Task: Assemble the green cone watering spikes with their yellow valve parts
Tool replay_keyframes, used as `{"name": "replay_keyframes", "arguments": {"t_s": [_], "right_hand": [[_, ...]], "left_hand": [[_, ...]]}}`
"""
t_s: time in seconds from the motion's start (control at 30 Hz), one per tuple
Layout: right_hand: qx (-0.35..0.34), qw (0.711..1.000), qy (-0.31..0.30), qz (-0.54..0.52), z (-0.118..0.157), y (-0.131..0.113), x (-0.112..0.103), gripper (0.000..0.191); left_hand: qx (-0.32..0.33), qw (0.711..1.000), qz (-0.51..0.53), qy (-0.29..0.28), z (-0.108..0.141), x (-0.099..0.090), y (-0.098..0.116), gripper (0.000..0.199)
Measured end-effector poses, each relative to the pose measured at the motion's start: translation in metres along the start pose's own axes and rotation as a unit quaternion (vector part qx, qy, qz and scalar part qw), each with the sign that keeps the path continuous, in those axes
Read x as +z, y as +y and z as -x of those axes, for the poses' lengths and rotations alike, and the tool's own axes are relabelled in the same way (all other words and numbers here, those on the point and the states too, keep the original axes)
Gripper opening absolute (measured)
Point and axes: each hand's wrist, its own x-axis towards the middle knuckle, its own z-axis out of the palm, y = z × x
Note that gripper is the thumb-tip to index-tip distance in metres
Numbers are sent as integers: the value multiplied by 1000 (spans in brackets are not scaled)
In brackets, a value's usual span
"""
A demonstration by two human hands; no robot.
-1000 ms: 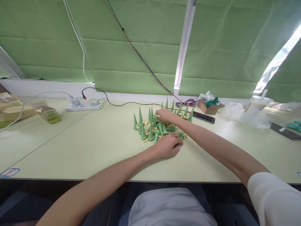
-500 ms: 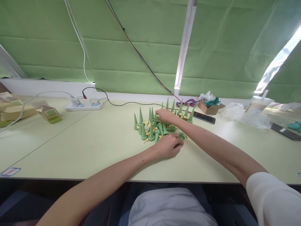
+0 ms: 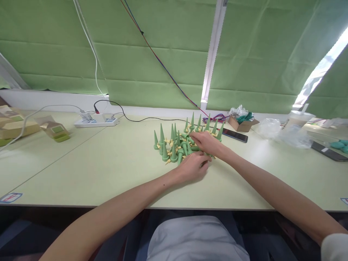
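A cluster of green plastic cones [image 3: 165, 151] covers the middle of the table, some upright on their round bases, others lying on their sides. Small yellow pieces [image 3: 168, 162] are scattered among them. My right hand [image 3: 208, 142] reaches in from the right, its thumb and fingers pinched on a green cone [image 3: 186, 137] that lies in the middle of the group. At the near edge of the pile, my left hand [image 3: 194, 166] rests with curled fingers just below my right hand. What those fingers hold, if anything, is hidden.
Behind the cones are a phone [image 3: 235, 135], coiled purple cable [image 3: 217, 118] and a small cardboard box [image 3: 243, 125]. A plastic cup [image 3: 297, 119] and plastic bags stand right. Left are a power strip [image 3: 96, 121] and an open carton [image 3: 56, 129].
My right hand has drawn back from the far cones, toward me and slightly right, close above my left hand. My left hand has barely moved.
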Motion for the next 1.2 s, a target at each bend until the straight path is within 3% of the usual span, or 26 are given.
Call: {"name": "replay_keyframes", "arguments": {"t_s": [0.2, 0.43, 0.7, 0.93, 1.2], "right_hand": [[24, 988, 117, -99, 47, 17, 3, 24], [101, 970, 114, -192, 52, 15, 9, 20], [100, 981, 75, -149, 51, 24, 0, 22], [55, 994, 9, -89, 54, 31, -10, 21], [39, 993, -89, -68, 59, 32, -13, 16]], "left_hand": [[-6, 999, 28, 16, -1, -2, 5, 29], [0, 996, 65, 53, -5, -4, 4, 14], [-57, 988, 72, 127, -9, -8, 0, 28], [-74, 993, 40, 77, -9, -4, -7, 32], [-66, 995, 23, 72, -9, -6, -7, 33]]}}
